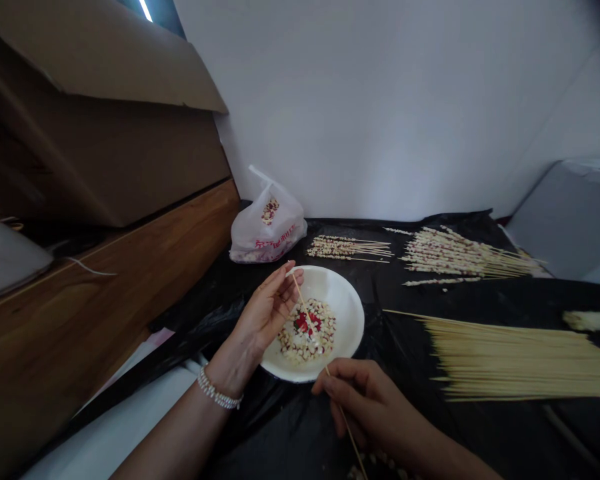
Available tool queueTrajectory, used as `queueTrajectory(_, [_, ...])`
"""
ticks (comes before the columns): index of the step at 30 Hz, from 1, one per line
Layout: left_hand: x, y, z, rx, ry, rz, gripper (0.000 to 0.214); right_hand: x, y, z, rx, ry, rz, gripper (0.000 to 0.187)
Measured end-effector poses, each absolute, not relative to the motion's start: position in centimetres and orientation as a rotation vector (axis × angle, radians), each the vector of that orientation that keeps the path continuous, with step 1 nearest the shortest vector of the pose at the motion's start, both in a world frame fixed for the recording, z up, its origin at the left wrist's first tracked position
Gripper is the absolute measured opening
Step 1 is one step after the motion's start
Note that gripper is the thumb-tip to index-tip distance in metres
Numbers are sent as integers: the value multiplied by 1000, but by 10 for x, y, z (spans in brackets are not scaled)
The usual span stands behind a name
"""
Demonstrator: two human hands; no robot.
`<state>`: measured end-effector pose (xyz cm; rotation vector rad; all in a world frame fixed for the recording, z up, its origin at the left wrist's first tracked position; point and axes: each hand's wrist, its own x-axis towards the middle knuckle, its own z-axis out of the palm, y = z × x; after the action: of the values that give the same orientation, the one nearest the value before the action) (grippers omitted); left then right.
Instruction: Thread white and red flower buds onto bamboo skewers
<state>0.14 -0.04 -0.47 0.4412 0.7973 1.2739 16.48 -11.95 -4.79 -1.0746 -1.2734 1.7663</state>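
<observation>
My right hand (363, 403) pinches a thin wooden skewer (349, 433) in front of the bowl. From there the skewer slants up and left across the bowl to my left fingertips. My left hand (270, 303), with a beaded bracelet on its wrist, is palm up over the bowl's left rim. Its fingers are curled around the skewer's far tip; any small piece between them is too small to make out. Below is a white bowl (349, 310) with a red pattern at its bottom. Pale kernels with dark red edges (294, 350) lie inside it.
Behind the bowl stands a white plastic bag (270, 233) of similar kernels. Threaded skewers lie in a small group (333, 247) and a larger pile (445, 253). Bare skewers (515, 360) lie at right on black plastic sheeting (405, 293). A cardboard box (145, 153) is at left.
</observation>
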Motion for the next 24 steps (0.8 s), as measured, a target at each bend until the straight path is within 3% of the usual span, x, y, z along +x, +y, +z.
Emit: queueTrajectory(24, [5, -3, -2, 411, 840, 1231, 24, 164, -121, -42, -1118, -1362, 1668, 38])
